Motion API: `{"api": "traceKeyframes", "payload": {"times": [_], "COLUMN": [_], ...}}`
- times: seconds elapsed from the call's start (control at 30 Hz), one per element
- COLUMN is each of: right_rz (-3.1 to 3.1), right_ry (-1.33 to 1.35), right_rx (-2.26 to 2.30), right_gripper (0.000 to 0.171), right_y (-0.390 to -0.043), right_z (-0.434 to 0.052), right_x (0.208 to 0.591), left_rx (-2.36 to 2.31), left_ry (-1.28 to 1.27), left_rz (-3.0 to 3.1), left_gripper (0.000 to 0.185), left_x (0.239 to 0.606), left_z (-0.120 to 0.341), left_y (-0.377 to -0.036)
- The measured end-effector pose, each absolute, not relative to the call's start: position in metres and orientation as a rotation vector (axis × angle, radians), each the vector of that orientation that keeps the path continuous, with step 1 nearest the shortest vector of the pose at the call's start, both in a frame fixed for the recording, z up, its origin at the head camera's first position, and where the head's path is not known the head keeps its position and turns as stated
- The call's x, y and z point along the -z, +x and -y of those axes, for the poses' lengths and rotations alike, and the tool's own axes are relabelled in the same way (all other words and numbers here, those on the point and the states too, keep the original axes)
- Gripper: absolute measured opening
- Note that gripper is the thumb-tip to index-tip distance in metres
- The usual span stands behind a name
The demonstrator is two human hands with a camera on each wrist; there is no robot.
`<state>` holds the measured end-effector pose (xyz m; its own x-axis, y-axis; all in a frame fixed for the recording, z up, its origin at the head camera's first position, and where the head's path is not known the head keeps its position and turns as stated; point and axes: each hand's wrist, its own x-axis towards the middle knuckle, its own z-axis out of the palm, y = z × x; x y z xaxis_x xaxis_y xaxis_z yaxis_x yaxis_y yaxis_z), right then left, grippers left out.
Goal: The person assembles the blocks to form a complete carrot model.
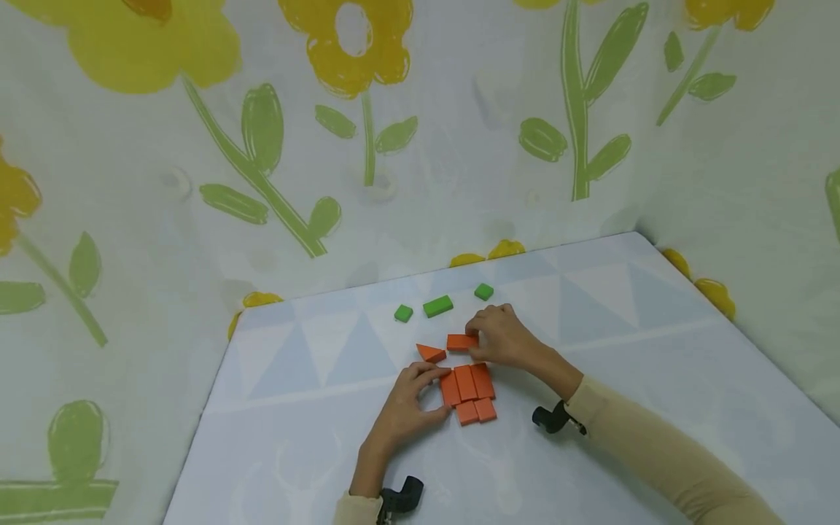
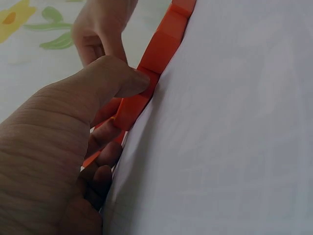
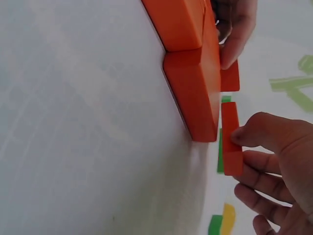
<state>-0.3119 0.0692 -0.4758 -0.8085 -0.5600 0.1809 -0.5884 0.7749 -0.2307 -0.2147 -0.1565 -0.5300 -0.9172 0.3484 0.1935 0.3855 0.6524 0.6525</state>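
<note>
On the pale surface (image 1: 315, 437) at frame centre, your right hand (image 1: 505, 339) pinches an orange block (image 1: 461, 341), long axis left-right, just above the orange cluster (image 1: 469, 394), whose left edge your left hand (image 1: 410, 408) grips with curled fingers.

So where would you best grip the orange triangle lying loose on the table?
Pinch the triangle from above, across its flat side faces. It lies flat and apart from the block cluster, with the left hand just below it and the right hand on the rectangular block beside it, so only the top is free.
</note>
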Motion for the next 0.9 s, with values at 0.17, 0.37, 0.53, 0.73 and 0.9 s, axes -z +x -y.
{"api": "traceKeyframes", "payload": {"times": [0.17,0.37,0.53,0.73,0.9], "right_rz": [2.739,2.579,2.472,2.358,2.342], "right_ry": [0.965,1.106,1.225,1.353,1.413], "right_rx": [-0.49,-0.59,-0.623,-0.637,-0.627], "right_gripper": [0.024,0.023,0.025,0.025,0.025], "right_y": [-0.299,-0.266,-0.233,-0.207,-0.194], "right_z": [-0.082,-0.098,-0.108,-0.111,-0.11], "right_x": [0.462,0.448,0.446,0.462,0.475], "left_rx": [1.117,1.133,1.104,1.093,1.112], "left_ry": [-0.642,-0.634,-0.655,-0.67,-0.686], "left_rz": [2.803,2.806,2.783,2.775,2.766], "left_gripper": [0.052,0.052,0.053,0.053,0.053], "left_x": [0.53,0.532,0.532,0.532,0.531], "left_z": [0.158,0.158,0.157,0.158,0.158], "left_y": [-0.216,-0.217,-0.218,-0.217,-0.218]}}
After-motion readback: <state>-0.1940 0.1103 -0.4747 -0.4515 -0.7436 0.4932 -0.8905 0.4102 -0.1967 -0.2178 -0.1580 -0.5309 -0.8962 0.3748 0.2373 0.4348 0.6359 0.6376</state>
